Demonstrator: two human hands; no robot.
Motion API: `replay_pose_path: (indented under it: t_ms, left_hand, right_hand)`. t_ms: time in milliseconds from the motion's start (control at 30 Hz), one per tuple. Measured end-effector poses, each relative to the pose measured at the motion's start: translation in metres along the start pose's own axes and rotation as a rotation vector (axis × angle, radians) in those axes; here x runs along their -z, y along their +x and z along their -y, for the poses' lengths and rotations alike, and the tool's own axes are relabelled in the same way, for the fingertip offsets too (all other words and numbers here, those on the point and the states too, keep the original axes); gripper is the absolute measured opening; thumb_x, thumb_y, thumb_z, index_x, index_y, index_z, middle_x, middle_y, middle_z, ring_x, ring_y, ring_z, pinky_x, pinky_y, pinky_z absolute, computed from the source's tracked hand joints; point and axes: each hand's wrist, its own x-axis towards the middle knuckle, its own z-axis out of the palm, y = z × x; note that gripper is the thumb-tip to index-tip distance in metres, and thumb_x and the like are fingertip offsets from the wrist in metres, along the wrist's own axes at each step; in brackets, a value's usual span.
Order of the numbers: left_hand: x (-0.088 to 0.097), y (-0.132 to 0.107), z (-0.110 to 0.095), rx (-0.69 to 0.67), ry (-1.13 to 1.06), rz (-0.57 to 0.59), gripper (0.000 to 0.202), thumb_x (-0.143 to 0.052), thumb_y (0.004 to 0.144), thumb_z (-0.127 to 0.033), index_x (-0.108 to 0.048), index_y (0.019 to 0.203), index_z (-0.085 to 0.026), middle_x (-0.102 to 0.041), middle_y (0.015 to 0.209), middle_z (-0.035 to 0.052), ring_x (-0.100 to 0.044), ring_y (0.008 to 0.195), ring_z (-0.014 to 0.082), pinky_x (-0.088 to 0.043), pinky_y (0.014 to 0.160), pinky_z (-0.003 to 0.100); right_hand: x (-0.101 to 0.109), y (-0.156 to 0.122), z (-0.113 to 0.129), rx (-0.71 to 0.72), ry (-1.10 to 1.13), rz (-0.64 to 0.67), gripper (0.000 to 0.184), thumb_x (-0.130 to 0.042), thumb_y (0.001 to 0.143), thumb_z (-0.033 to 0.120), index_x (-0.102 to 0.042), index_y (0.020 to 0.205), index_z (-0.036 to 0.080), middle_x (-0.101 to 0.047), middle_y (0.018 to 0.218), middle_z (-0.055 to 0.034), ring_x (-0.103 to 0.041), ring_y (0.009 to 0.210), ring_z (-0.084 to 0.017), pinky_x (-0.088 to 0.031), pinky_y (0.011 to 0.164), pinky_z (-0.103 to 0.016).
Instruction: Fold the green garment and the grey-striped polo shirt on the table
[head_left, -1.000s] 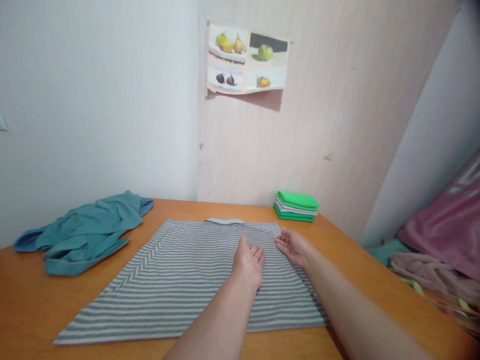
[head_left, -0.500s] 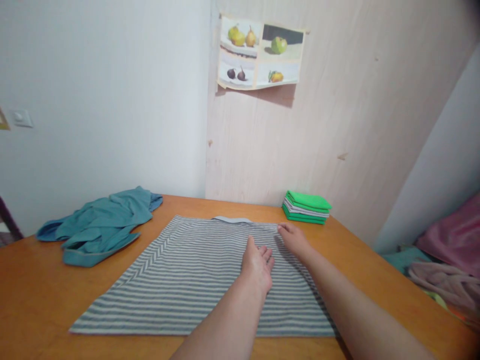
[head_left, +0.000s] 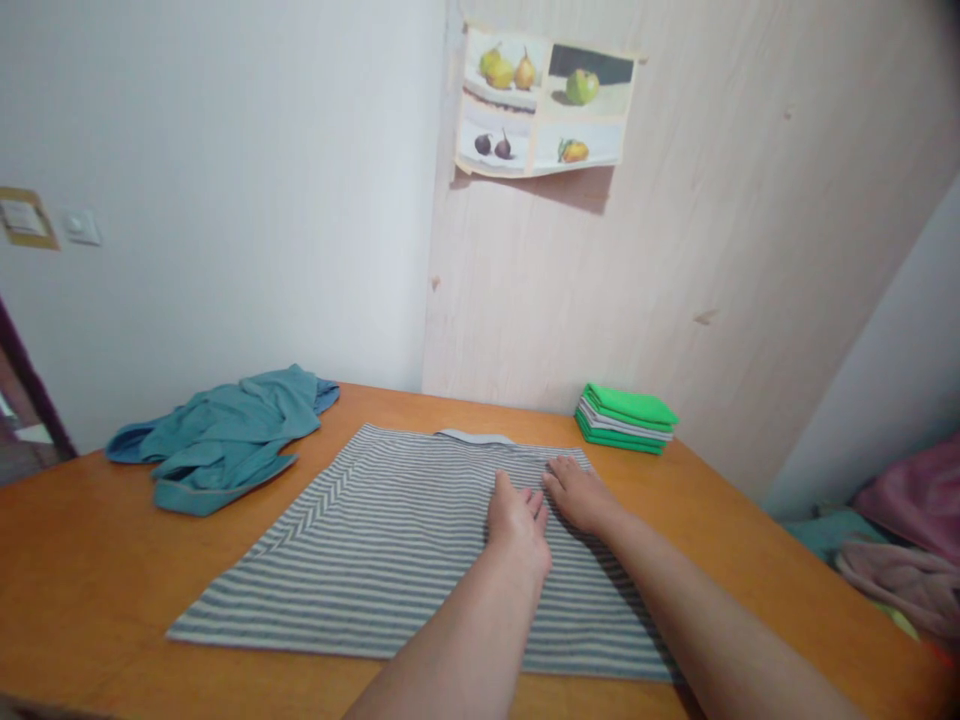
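A grey-and-white striped shirt [head_left: 360,560] lies spread on the wooden table, its pale collar [head_left: 474,437] at the far edge. My left hand [head_left: 519,525] is over the shirt's right half, turned on its side with the thumb up and the fingers apart, holding nothing. Just right of it, my right hand [head_left: 579,492] rests palm down on the cloth near the far right corner, fingers stretched out. Whether the left hand touches the fabric I cannot tell.
A crumpled teal garment [head_left: 232,430] lies on the table [head_left: 75,560] at the left. Folded green and grey cloths [head_left: 626,418] are stacked at the far right corner. Behind stands a wall with a fruit picture sheet [head_left: 547,105]. Pink and brown fabrics [head_left: 900,570] lie beyond the right edge.
My right hand has moved from the shirt's far right corner slightly inward and now lies flat on the cloth. The left hand keeps nearly the same pose. The view has shifted a little left.
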Motion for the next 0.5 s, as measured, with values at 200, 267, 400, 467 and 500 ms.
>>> replay_pose_path:
  t_ms: [200,267,400,467,500]
  left_hand:
    - [0.002,0.005,-0.007,-0.063,-0.004,-0.053,0.064,-0.031,0.099,-0.055,-0.035,0.148,-0.014,-0.038,0.154,0.0179,-0.046,0.137,0.0241,-0.035,0.114,0.035]
    - [0.002,0.007,-0.007,-0.067,0.023,-0.064,0.064,-0.03,0.099,-0.055,-0.034,0.148,-0.015,-0.036,0.156,0.0174,-0.046,0.137,0.0243,-0.033,0.115,0.037]
    - [0.003,0.007,-0.006,-0.055,0.069,-0.068,0.065,-0.03,0.098,-0.058,-0.038,0.147,-0.016,-0.035,0.157,0.0161,-0.044,0.138,0.0244,-0.033,0.116,0.037]
    - [0.003,0.006,-0.005,-0.056,0.089,-0.064,0.064,-0.032,0.097,-0.06,-0.044,0.143,-0.017,-0.037,0.156,0.0153,-0.042,0.14,0.0248,-0.035,0.114,0.035]
    - [0.003,0.007,-0.006,-0.062,0.097,-0.068,0.063,-0.033,0.096,-0.06,-0.047,0.14,-0.017,-0.039,0.155,0.0147,-0.041,0.141,0.0248,-0.036,0.114,0.035]
  right_hand:
    - [-0.002,0.002,0.013,0.06,-0.003,0.007,0.062,-0.025,0.101,0.041,-0.033,0.153,0.007,-0.027,0.161,-0.016,-0.02,0.15,-0.028,-0.021,0.119,-0.043]
    - [-0.002,0.002,0.015,0.065,0.004,0.02,0.062,-0.028,0.101,0.042,-0.036,0.151,0.006,-0.031,0.159,-0.0182,-0.024,0.148,-0.031,-0.021,0.119,-0.047]
    - [0.003,0.01,0.019,0.072,0.029,0.014,0.056,-0.032,0.1,0.041,-0.048,0.143,0.01,-0.041,0.153,-0.019,-0.033,0.144,-0.032,-0.024,0.117,-0.049]
    - [0.006,0.015,0.024,0.09,0.046,-0.003,0.054,-0.031,0.101,0.04,-0.048,0.144,0.012,-0.041,0.154,-0.0175,-0.033,0.145,-0.028,-0.024,0.117,-0.043]
    - [0.006,0.018,0.026,0.104,0.054,-0.009,0.054,-0.031,0.101,0.039,-0.046,0.145,0.012,-0.039,0.155,-0.0168,-0.031,0.146,-0.026,-0.023,0.118,-0.041]
